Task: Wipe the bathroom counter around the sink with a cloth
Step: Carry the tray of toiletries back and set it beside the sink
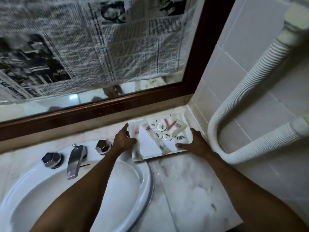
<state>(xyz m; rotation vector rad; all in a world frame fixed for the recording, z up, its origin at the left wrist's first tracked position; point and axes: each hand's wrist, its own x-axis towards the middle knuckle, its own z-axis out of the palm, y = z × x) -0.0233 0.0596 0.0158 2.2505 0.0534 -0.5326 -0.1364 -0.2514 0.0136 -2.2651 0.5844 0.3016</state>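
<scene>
A white tray (184, 118) of small toiletries sits in the back right corner of the marble counter (187, 181). It holds round white soaps, clear sachets and a white card. My left hand (124, 139) grips the tray's left edge, thumb on the rim. My right hand (194, 143) holds its right front edge, fingers spread along the side. The white oval sink (133, 168) lies at the lower left, with my left forearm crossing over it. No cloth is in view.
A chrome faucet (75, 160) and two faceted chrome knobs (51, 159) (103, 146) stand behind the basin. A wood-framed mirror (117, 102) covered with newspaper rises behind. A white corrugated hose (234, 124) loops along the tiled right wall.
</scene>
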